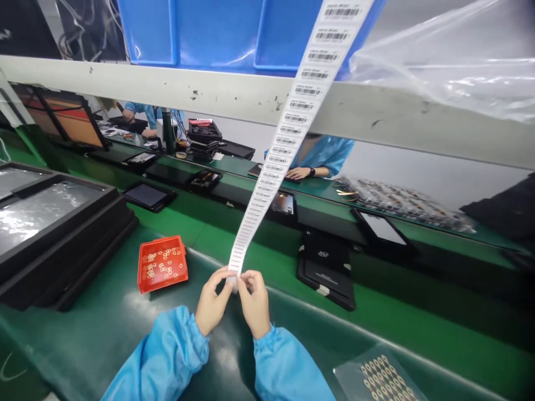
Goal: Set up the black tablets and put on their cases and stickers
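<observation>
A long white strip of barcode labels hangs down from the overhead shelf to just above the green bench. My left hand and my right hand meet at its lower end, each pinching the strip with thumb and fingertips. Both arms wear light blue sleeves. A small red tray holding several small gold rings lies left of my hands. A black tablet-like device lies face down to the right of the strip.
Stacked black trays fill the left. A clear sheet of gold rings lies at bottom right. Devices ride the green conveyor beyond. Two people in blue coats work across it. A blue bin and plastic bag sit overhead.
</observation>
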Motion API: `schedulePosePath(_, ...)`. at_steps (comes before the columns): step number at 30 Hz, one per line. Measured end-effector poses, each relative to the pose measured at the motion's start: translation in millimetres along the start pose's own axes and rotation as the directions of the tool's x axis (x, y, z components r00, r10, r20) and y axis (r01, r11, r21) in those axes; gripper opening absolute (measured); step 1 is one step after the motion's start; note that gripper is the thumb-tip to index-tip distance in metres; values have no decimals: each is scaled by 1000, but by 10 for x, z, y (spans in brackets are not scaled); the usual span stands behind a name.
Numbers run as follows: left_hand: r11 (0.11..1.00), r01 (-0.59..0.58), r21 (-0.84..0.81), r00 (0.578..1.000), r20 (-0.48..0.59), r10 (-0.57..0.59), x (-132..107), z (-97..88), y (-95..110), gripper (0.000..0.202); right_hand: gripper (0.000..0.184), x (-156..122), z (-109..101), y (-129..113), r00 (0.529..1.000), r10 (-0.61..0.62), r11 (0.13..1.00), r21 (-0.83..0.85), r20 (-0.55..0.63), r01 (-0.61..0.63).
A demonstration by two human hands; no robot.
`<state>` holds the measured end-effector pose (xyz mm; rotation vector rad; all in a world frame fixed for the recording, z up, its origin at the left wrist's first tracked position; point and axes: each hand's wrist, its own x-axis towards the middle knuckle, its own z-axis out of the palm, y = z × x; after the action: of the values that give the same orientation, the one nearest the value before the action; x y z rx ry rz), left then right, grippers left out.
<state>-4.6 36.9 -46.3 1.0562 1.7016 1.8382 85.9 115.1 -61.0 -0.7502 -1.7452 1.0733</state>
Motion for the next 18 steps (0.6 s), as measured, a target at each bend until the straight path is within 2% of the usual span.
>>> schedulePosePath(6, 991, 64, -121, 997, 55, -58, -88, 112, 185, 33, 10, -91, -322, -255, 994, -106, 993, -48, 11, 106)
schedulePosePath(8, 990, 63, -130, 997, 60, -56, -117, 129, 252, 31, 9, -102, -419, -335, 980, -200, 974, -105, 3, 199)
schedulePosePath(10, 992, 46, -114, 997, 64, -38, -130, 129, 318, 28, 12, -92, -499, -412, 938, -346, 913, -222, 26, 343)
schedulePosePath(13, 998, 8, -66, 998, 64, -3, -144, 105, 383, 19, 13, -72, -582, -511, 849, -513, 760, -393, 127, 518)
schedulePosePath(15, 999, -11, -37, 998, 67, 13, -159, 84, 389, 15, 10, -71, -613, -550, 824, -539, 708, -436, 175, 556)
schedulePosePath(18, 1000, -16, -11, 997, 77, 17, -192, 68, 359, 13, 9, -78, -630, -566, 812, -543, 675, -463, 215, 574)
